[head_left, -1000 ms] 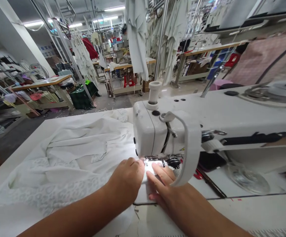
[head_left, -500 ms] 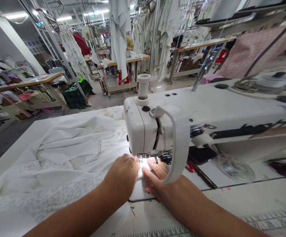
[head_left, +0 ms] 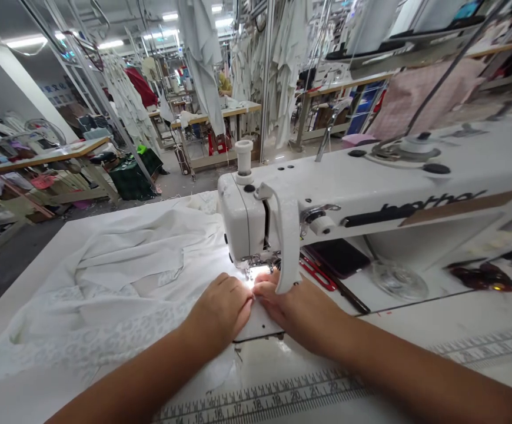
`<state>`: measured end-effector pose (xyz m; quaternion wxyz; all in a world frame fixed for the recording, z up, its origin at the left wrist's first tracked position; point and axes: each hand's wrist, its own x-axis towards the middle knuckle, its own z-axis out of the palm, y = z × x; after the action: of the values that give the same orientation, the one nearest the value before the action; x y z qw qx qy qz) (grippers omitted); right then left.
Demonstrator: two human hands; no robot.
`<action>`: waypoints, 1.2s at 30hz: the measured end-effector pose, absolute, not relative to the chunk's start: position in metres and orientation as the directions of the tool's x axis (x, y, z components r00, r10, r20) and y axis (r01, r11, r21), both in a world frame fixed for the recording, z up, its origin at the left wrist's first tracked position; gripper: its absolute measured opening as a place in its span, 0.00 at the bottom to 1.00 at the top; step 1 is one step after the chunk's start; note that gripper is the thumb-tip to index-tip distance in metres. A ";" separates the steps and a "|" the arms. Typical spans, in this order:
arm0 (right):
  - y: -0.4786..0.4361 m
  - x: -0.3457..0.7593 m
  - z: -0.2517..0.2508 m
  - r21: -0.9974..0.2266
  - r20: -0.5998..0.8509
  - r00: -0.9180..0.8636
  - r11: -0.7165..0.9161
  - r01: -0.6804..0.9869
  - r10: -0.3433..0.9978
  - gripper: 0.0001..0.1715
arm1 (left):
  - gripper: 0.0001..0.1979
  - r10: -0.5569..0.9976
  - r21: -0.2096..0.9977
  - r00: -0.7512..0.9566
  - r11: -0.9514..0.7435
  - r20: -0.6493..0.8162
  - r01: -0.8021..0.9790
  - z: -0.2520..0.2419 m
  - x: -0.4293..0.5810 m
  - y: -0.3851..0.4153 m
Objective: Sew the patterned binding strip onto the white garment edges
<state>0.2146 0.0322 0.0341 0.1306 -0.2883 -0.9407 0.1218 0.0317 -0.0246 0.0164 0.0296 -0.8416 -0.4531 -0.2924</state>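
Note:
A white sewing machine (head_left: 260,218) stands in the middle, its lamp lighting the needle area. My left hand (head_left: 223,306) is closed on the edge of the white fabric (head_left: 136,253), just left of the presser foot. My right hand (head_left: 291,303) is right of the needle, partly behind the machine's white curved guard, its fingers pinched close to my left fingertips. What the right fingers hold is too bright and small to make out. The fabric, partly with a pale spotted pattern, spreads in folds over the table's left side.
Right of the needle lie a dark phone (head_left: 339,257), red snips (head_left: 318,272) and a dark pen-like tool. A clear round base (head_left: 399,280) and sunglasses (head_left: 485,275) are farther right. A printed ruler (head_left: 273,400) runs along the front edge. Garments hang behind.
My right hand has drawn its fingers together and come nearer my left fingertips. The view has shifted, showing more of the machine's right side and the ruler.

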 end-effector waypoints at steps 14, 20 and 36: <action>0.033 0.211 0.027 -0.392 0.192 -0.773 0.770 0.504 0.604 0.13 | 0.09 0.612 0.065 0.532 -0.690 0.585 0.721 0.006 0.023 -0.014; 0.021 0.227 0.024 -0.422 0.181 -0.810 0.788 0.449 0.558 0.18 | 0.10 0.627 0.049 0.613 -0.717 0.481 0.696 0.010 0.025 -0.026; 0.040 0.232 0.012 -0.346 0.197 -0.841 0.838 0.421 0.504 0.25 | 0.10 0.645 -0.005 0.666 -0.717 0.375 0.697 0.005 0.010 -0.009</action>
<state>0.2315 0.0404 0.0121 0.1412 -0.2438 -0.9483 0.1463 0.0097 -0.0088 0.0046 0.0740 -0.9097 -0.3689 -0.1759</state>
